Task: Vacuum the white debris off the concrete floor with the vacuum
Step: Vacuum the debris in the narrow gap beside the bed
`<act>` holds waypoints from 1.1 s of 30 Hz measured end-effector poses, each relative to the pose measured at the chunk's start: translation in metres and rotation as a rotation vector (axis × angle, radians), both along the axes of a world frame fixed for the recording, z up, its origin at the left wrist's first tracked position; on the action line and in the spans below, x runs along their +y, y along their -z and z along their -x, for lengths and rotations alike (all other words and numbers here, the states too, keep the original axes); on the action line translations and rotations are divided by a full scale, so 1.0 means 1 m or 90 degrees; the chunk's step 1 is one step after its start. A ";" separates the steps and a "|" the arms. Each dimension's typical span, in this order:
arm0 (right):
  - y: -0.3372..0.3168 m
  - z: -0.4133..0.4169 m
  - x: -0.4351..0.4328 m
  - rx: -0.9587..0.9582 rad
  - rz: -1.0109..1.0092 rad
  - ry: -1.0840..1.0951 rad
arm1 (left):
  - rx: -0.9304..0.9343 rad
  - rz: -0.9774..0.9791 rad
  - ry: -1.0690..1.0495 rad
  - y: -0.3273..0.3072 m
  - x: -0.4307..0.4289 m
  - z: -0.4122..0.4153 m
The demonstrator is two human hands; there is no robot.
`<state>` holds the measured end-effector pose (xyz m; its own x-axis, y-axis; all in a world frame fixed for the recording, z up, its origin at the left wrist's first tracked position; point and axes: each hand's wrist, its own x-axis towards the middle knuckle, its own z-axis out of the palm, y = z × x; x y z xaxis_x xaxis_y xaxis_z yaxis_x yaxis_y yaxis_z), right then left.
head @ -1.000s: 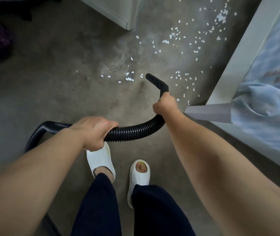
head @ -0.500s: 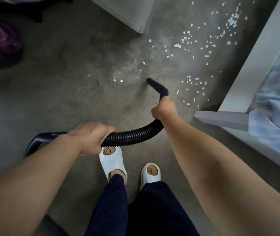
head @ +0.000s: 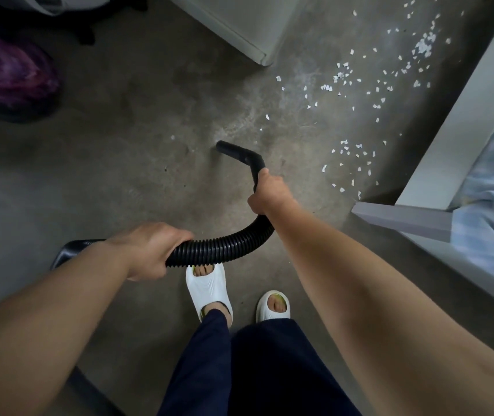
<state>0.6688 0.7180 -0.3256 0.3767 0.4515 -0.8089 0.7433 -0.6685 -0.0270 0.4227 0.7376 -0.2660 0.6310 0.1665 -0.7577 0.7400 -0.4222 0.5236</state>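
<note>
Both my hands are wrapped around the black vacuum hose (head: 224,250): my left hand (head: 149,250) curls over the ribbed stretch low in the view, just above my white slippers (head: 206,289), and my right hand (head: 269,193) grips the smooth bent neck right behind the nozzle (head: 233,150). The hose arcs between them, ribbed and glossy. The nozzle's mouth points left and away from me, down at the concrete floor (head: 119,175); I cannot tell whether it touches. White debris (head: 422,48) lies in small flakes to the right of and beyond the nozzle, thickest near the top right, with a lone fleck left of the tip. Open floor runs leftward. A white cabinet corner (head: 239,25) juts in ahead, a white bed frame (head: 465,115) and a grey board (head: 404,219) hem the right side, and a purple bundle (head: 8,73) sits far left.
</note>
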 end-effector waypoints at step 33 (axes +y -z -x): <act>0.009 -0.247 0.084 -0.049 -0.075 0.259 | 0.001 -0.042 -0.045 0.001 0.094 -0.235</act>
<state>0.9161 0.8021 -0.3348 0.6002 0.3419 -0.7231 0.4225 -0.9032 -0.0763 0.6580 0.8317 -0.2672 0.6148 0.2608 -0.7443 0.7701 -0.4022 0.4952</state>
